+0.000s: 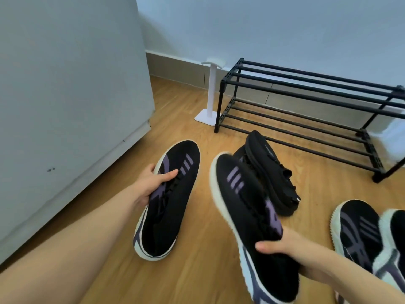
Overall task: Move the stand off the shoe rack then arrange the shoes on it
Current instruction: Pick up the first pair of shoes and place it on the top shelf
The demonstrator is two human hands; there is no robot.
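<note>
My left hand grips a black sneaker with purple stripes and a white sole, held above the floor at centre left. My right hand holds the matching sneaker, toe pointing up and away. The black two-tier shoe rack stands bare against the far wall. A white T-shaped stand rests on the floor just left of the rack. An all-black pair of shoes lies in front of the rack. Another black-and-purple pair sits at the lower right.
A pale cabinet or door panel fills the left side. The floor is wood laminate. A light wall with a grey skirting board runs behind the rack. Something white sits past the rack's right end.
</note>
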